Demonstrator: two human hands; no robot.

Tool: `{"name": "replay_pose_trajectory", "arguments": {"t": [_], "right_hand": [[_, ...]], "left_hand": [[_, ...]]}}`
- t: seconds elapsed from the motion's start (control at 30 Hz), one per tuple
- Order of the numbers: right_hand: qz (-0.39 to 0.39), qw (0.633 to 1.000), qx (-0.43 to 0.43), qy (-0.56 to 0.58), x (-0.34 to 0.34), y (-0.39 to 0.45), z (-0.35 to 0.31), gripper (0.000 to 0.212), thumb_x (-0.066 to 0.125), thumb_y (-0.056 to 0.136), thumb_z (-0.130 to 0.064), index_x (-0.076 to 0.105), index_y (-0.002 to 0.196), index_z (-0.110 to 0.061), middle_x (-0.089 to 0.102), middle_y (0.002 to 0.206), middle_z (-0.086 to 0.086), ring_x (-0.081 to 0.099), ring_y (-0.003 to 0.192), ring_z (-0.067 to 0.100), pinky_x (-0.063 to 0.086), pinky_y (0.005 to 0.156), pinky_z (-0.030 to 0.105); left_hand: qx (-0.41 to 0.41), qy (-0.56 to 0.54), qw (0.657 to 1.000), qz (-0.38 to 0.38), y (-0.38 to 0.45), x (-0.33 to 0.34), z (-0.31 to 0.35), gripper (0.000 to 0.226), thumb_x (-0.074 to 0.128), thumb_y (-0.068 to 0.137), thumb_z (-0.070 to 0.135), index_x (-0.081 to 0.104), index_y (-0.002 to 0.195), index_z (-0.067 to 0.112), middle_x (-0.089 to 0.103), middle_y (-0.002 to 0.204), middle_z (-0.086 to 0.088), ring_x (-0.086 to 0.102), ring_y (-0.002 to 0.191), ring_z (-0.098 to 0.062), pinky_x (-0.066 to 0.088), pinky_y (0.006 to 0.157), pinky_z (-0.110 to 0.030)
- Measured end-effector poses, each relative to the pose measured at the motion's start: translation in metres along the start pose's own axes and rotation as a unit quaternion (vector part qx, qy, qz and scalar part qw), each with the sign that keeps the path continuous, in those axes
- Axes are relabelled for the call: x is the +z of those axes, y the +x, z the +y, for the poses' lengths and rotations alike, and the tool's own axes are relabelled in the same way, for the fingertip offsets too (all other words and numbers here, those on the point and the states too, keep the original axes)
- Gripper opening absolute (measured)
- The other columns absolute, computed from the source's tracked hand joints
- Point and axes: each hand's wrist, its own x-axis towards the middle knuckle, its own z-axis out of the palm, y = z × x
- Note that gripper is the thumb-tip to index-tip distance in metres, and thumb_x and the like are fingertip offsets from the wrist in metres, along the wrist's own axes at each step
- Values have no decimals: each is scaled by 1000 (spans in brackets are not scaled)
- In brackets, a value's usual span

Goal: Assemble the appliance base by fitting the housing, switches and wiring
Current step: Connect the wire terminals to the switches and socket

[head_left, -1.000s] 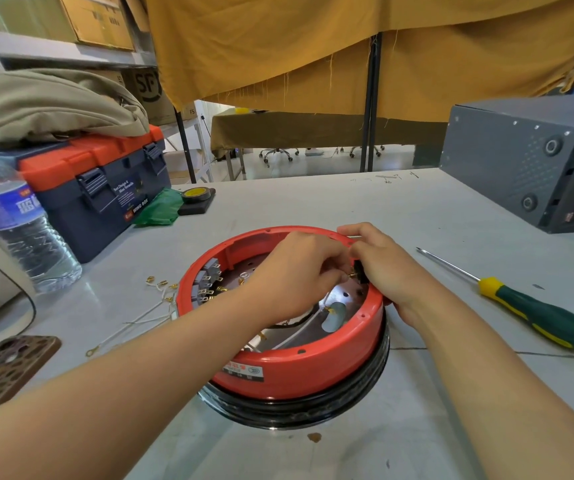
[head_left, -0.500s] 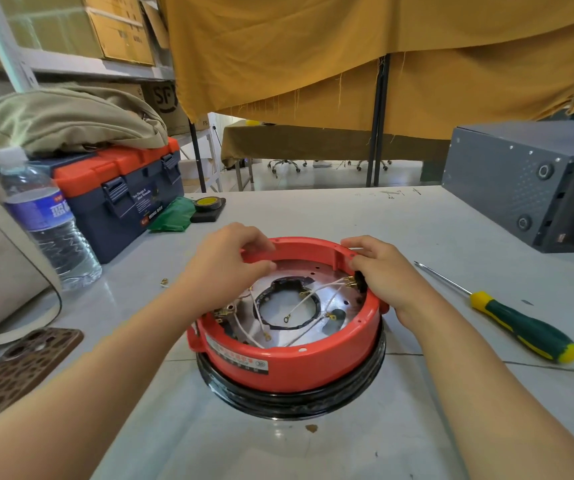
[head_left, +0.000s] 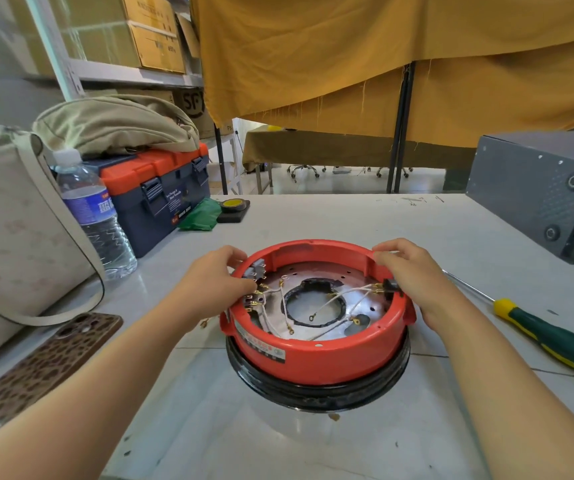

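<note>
The round red plastic housing (head_left: 316, 351) sits near the middle of the pale worktop (head_left: 313, 216), open side up, on a black ring base (head_left: 316, 393). The left hand (head_left: 214, 282) holds the left rim, its fingers (head_left: 233, 258) curled over the edge beside the grey switch block (head_left: 256, 268). The right hand (head_left: 413, 275) holds the right rim, fingers bent over the lip near a small black socket part (head_left: 391, 285).

Inside, thin white wires with brass ring terminals (head_left: 313, 308) lie loose across the silver metal plate (head_left: 361, 306); several ends look unconnected.

Risks, as judged:
- Pressing or turning the housing now could pinch a loose wire between rim and plate, or tug a terminal off the switch block.
- Bare ring terminals resting on the metal plate could short later if left unrouted.
- The left fingers lie close to the switch tabs and could bend them.
- The green-and-yellow-handled screwdriver (head_left: 545, 336) lies just beside the right forearm; a sweep of the arm could roll it away.
</note>
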Motion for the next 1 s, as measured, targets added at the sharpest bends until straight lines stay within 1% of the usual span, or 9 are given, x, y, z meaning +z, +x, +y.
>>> {"name": "replay_pose_trajectory", "arguments": {"t": [0.03, 0.17, 0.3, 0.4, 0.5, 0.6, 0.7, 0.83, 1.0], "right_hand": [[9, 1000, 2, 2, -1, 1, 1, 8, 58, 87, -25, 65, 88, -22, 64, 87, -3, 59, 79, 13, 43, 67, 27], [25, 999, 10, 22, -8, 5, 2, 24, 56, 90, -32, 67, 77, -15, 56, 61, 0, 54, 66, 18, 46, 78, 34], [9, 1000, -1, 16, -12, 4, 0, 29, 57, 90, -36, 71, 75, -15, 48, 49, -6, 48, 53, 13, 43, 65, 28], [-11, 999, -13, 28, -13, 3, -1, 27, 62, 87, -35, 72, 75, -12, 47, 55, -4, 46, 54, 13, 42, 66, 27], [-48, 998, -14, 49, -15, 2, -4, 21, 67, 84, -32, 72, 81, -12, 59, 65, -2, 55, 61, 12, 46, 71, 28], [-98, 994, -24, 47, -13, 2, -3, 10, 70, 82, -26, 72, 89, -18, 70, 86, -3, 63, 76, 9, 48, 79, 25], [-137, 989, -15, 55, -12, 2, -1, 17, 70, 82, -17, 70, 99, -22, 71, 102, -1, 67, 90, 12, 49, 85, 25], [-126, 991, -33, 26, -14, 3, -2, 25, 68, 83, -8, 68, 101, -26, 69, 90, -4, 64, 74, -1, 48, 73, 11], [-115, 993, -29, -15, -14, 2, -3, 24, 71, 81, -10, 71, 98, -27, 64, 77, -1, 59, 67, 4, 45, 74, 22]], "left_hand": [[3, -2, 1000, 3, 2, 1, 0, 44, 66, 80, 16, 52, 121, 22, 54, 114, 4, 59, 97, -19, 54, 79, -36], [12, -23, 1000, -3, 13, 4, 4, 43, 65, 77, 10, 56, 118, 20, 61, 112, 0, 61, 94, -17, 50, 78, -29], [24, -64, 994, -81, 21, 10, 16, 28, 64, 76, 5, 65, 99, 22, 74, 90, -7, 62, 65, -12, 52, 61, -23], [73, -44, 989, -119, 28, 13, 24, 28, 65, 78, 6, 68, 97, 26, 73, 88, 1, 64, 70, -9, 53, 67, -21], [106, -14, 984, -145, 36, 15, 30, 33, 67, 80, 11, 66, 107, 32, 67, 91, 12, 62, 79, -1, 46, 67, -13], [133, 17, 980, -146, 42, 22, 36, 39, 67, 82, 13, 63, 116, 32, 65, 106, 7, 60, 95, -8, 42, 80, -19], [163, 41, 976, -135, 48, 28, 42, 40, 68, 82, 12, 63, 118, 28, 63, 110, 7, 57, 98, -8, 39, 87, -22], [178, 54, 972, -142, 53, 28, 42, 37, 70, 82, 16, 64, 116, 29, 65, 110, 7, 59, 100, -7, 42, 90, -25], [197, 43, 971, -132, 52, 34, 41, 33, 72, 80, 19, 64, 112, 24, 66, 113, 5, 61, 101, -8, 44, 88, -22]]}}
